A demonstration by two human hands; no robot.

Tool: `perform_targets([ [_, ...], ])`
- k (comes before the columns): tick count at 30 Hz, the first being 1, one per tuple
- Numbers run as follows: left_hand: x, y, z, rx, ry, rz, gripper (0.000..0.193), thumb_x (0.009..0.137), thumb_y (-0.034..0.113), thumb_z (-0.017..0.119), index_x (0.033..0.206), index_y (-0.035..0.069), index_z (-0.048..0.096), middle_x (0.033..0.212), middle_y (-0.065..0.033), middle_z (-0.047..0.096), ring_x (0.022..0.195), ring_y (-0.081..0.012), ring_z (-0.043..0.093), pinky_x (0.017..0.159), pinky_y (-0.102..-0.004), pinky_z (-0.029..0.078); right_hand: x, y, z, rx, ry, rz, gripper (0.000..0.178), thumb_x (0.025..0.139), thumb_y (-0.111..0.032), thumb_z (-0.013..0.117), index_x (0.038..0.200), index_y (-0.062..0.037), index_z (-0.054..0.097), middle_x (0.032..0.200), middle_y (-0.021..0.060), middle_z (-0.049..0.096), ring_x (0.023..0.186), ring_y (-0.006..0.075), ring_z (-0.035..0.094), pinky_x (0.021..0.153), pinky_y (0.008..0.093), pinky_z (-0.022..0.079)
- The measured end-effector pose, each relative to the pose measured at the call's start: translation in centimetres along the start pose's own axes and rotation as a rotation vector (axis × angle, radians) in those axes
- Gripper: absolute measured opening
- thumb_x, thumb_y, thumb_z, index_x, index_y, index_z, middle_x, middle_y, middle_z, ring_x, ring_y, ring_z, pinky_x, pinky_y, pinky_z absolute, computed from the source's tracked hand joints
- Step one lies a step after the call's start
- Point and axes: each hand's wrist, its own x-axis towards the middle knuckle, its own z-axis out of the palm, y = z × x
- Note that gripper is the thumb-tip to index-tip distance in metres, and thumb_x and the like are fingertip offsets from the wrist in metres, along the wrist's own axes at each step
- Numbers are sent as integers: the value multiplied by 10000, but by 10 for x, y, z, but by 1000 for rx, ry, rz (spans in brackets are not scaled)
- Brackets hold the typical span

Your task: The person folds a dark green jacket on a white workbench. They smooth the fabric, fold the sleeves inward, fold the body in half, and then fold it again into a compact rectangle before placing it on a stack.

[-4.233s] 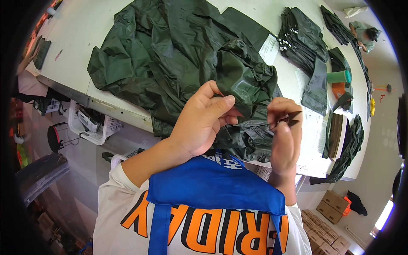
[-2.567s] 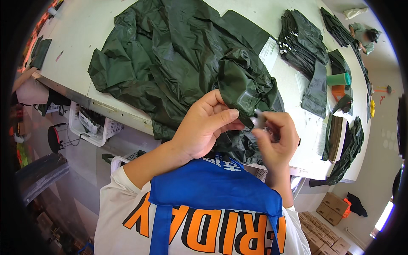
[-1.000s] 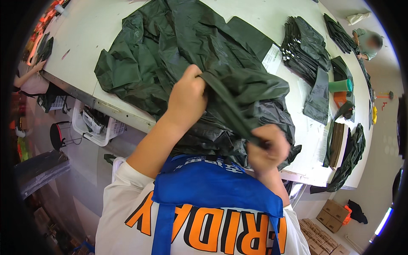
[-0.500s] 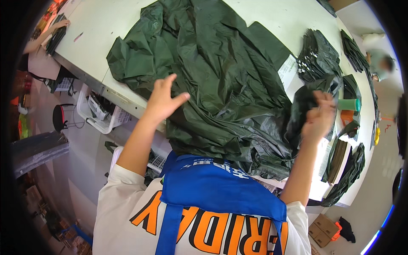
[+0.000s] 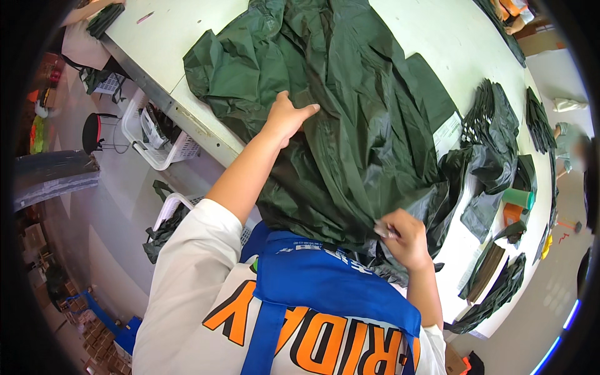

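Note:
A large, crumpled dark green waterproof cloth (image 5: 350, 119) covers the near part of the white table and hangs toward my apron. On its left part rests my left hand (image 5: 289, 120), with thumb and forefinger spread apart and nothing seen in its grip. My right hand (image 5: 405, 236) is closed at the near right of the cloth, its fingers curled and pinched together. Something small and pale shows at those fingertips, too blurred to name. Under the cloth's right edge lies a white printed sheet (image 5: 447, 132).
Bundled dark green pieces (image 5: 490, 119) lie to the right on the table (image 5: 431, 28), near a green tape roll (image 5: 520, 199). White baskets (image 5: 164, 150) stand below the left edge. Other people work at the far left, far right and top right.
My right hand has moved left and nearer, from the dark bundle to the cloth's near right part. My left hand lies farther onto the cloth. The whole view has shifted.

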Motion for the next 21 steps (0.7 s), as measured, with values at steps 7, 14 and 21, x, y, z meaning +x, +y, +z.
perform_targets([
  [7, -13, 15, 23, -904, -298, -88, 339, 901, 35, 542, 1233, 4, 482, 1207, -101, 584, 1115, -219, 550, 988, -367, 422, 24, 2, -46, 151, -161, 191, 66, 788, 12, 563, 843, 0, 598, 706, 95, 569, 613, 207, 566, 575, 317, 459],
  [14, -44, 49, 16, -749, -369, 198, 281, 904, -26, 525, 1180, 29, 527, 1152, -59, 610, 1048, -165, 586, 945, -334, 467, 211, -37, -37, 197, -80, -365, 373, 824, 70, 461, 1157, -38, 592, 1362, 106, 493, 1234, 258, 482, 983, 343, 402],
  [21, -54, 43, 6, -602, -277, 397, 363, 897, -28, 566, 1226, 26, 422, 1104, -84, 607, 972, -120, 602, 886, -285, 490, 272, 9, -30, 215, -504, -91, 235, 874, -58, 517, 1077, 1, 618, 967, 30, 629, 887, 103, 551, 795, 247, 431],
])
